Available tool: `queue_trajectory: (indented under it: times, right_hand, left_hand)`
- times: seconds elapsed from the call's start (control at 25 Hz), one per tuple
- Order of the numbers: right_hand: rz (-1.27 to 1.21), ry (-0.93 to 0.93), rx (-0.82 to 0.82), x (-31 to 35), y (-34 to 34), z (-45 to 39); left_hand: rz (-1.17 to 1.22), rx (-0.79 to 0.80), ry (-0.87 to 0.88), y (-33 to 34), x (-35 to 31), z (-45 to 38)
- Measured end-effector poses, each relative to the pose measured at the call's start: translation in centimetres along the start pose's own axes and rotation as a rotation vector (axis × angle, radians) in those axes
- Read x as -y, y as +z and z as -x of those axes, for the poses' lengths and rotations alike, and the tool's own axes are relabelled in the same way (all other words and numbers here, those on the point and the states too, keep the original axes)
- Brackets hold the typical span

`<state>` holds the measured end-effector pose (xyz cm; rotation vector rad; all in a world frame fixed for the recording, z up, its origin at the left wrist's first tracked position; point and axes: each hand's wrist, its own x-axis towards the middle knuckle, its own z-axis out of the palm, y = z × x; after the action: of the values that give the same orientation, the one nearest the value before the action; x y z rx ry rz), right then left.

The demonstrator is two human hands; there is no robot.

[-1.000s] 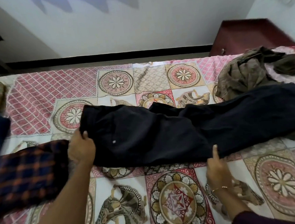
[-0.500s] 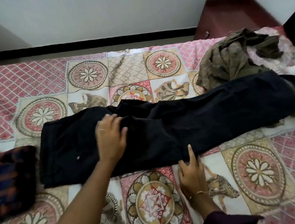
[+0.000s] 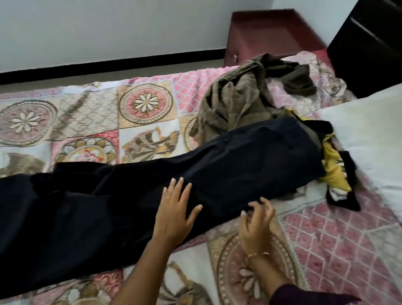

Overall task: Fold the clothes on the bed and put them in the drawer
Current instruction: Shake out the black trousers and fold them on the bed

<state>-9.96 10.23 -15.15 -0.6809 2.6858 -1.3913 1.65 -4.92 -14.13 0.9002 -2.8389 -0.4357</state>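
Note:
Black trousers [image 3: 83, 211] lie stretched across the patterned bedspread [image 3: 336, 242], waist to the left and legs reaching right. My left hand [image 3: 176, 215] presses flat on the legs with fingers spread. My right hand [image 3: 257, 222] sits at the trousers' near edge, its fingers loosely curled and touching the cloth. An olive-brown crumpled garment [image 3: 237, 103] lies beyond the leg ends, and a yellow-and-black garment [image 3: 335, 172] lies at the right, partly under the trouser hems.
A dark red bedside cabinet [image 3: 265, 37] with a small knob stands beyond the bed's far right corner. A white pillow [image 3: 384, 146] fills the right side. A black headboard [image 3: 377, 39] rises at the upper right. A white wall runs behind the bed.
My view swung right along the bed. My left hand slid right along the trousers from waist to legs. My right hand moved right along the near edge, fingers now curled.

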Motion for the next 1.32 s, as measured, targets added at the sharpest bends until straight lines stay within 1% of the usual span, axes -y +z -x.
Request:
queue_trajectory:
  times: [0.04,0.12,0.16,0.2,0.28,0.32,0.36,0.4,0.44,0.48,0.52,0.56,0.6,0.64,0.68,0.72,0.76,0.8,0.84,0.88,0.92,1.0,1.04,1.08,1.16,1.24,1.32]
  right_hand:
    - [-0.077,0.177,-0.107,-0.1,-1.0,-2.3]
    - [-0.265,0.595,-0.311,-0.6,-3.5,-7.8]
    - [-0.405,0.795,-0.339,-1.1,-4.3,-10.1]
    - [-0.577,0.949,-0.325,-1.7,-4.9,-12.0]
    - [-0.877,1.113,-0.248,-3.1,-5.6,-14.6]
    - [-0.884,1.155,-0.199,-3.4,-6.0,-15.3]
    - [-0.804,1.161,-0.118,-3.4,-6.4,-15.8]
    - [-0.648,1.128,-0.067,-3.7,-6.8,-16.3]
    - [-0.461,1.065,-0.071,-3.7,-7.5,-16.6]
    - [-0.316,0.942,-0.148,-3.2,-8.1,-16.6]
    - [-0.265,0.731,-0.273,-2.2,-8.8,-16.5]
    - [-0.262,0.498,-0.382,-1.2,-9.5,-16.0]
    - [-0.285,0.342,-0.466,-0.5,-10.2,-15.2]
    - [-0.333,0.31,-0.538,-0.5,-10.7,-14.5]
    - [-0.382,0.391,-0.592,-0.9,-11.3,-13.9]
    - [-0.414,0.547,-0.624,-2.4,-11.6,-13.2]
    - [-0.414,0.735,-0.624,-4.1,-11.8,-12.2]
    - [-0.399,0.885,-0.581,-5.9,-12.0,-11.2]
    - [-0.394,0.96,-0.522,-7.3,-12.2,-10.7]
    - [-0.382,0.974,-0.474,-8.0,-12.4,-10.2]
    - [-0.41,0.967,-0.453,-8.2,-12.6,-10.5]
    - [-0.517,0.912,-0.465,-8.1,-13.5,-11.5]
    - [-0.539,0.854,-0.478,-7.9,-14.3,-12.0]
    - [-0.539,0.786,-0.491,-7.5,-15.1,-12.2]
    - [-0.476,0.714,-0.563,-7.2,-16.3,-11.3]
    - [-0.413,0.767,-0.652,-7.4,-16.9,-9.1]
    - [-0.37,0.837,-0.702,-7.6,-17.8,-6.8]
  left_hand:
    - [0.021,0.021,0.012,1.1,-1.2,-0.7]
    - [0.01,0.014,-0.029,2.8,-3.2,-1.3]
    - [-0.039,-0.012,-0.028,3.3,-4.0,-1.4]
    - [-0.108,-0.028,0.004,3.7,-4.7,-1.6]
    - [-0.23,-0.02,0.098,4.3,-6.6,-2.7]
    - [-0.269,-0.015,0.134,4.4,-7.8,-3.5]
    - [-0.289,0.0,0.153,4.5,-8.9,-4.4]
    - [-0.29,0.029,0.159,4.7,-10.3,-5.3]
    - [-0.279,0.052,0.161,4.9,-11.9,-6.1]
    - [-0.227,0.063,0.151,4.9,-13.4,-6.7]
    - [-0.148,0.049,0.153,4.8,-14.9,-7.1]
    - [-0.035,0.006,0.161,4.7,-16.1,-7.4]
    - [0.104,-0.064,0.165,4.9,-16.9,-7.6]
    - [0.221,-0.076,0.175,5.2,-17.2,-7.5]
    - [0.292,-0.033,0.214,5.6,-17.6,-7.2]
    - [0.288,0.044,0.267,6.1,-17.9,-6.8]
    - [0.225,0.145,0.321,6.7,-18.2,-6.4]
    - [0.125,0.292,0.348,6.8,-18.5,-5.9]
    - [0.024,0.418,0.34,6.8,-18.9,-5.7]
    - [-0.053,0.45,0.328,6.9,-18.9,-5.4]
    - [-0.092,0.45,0.319,6.5,-19.1,-5.6]
    - [-0.015,0.423,0.299,5.8,-19.2,-5.6]
    - [0.044,0.385,0.31,5.7,-18.9,-5.5]
    - [0.078,0.314,0.351,5.6,-18.7,-5.2]
    - [0.076,0.251,0.488,5.5,-18.5,-3.8]
    - [-0.002,0.298,0.589,5.4,-18.9,-2.4]
    - [-0.049,0.344,0.609,5.8,-19.4,-0.5]
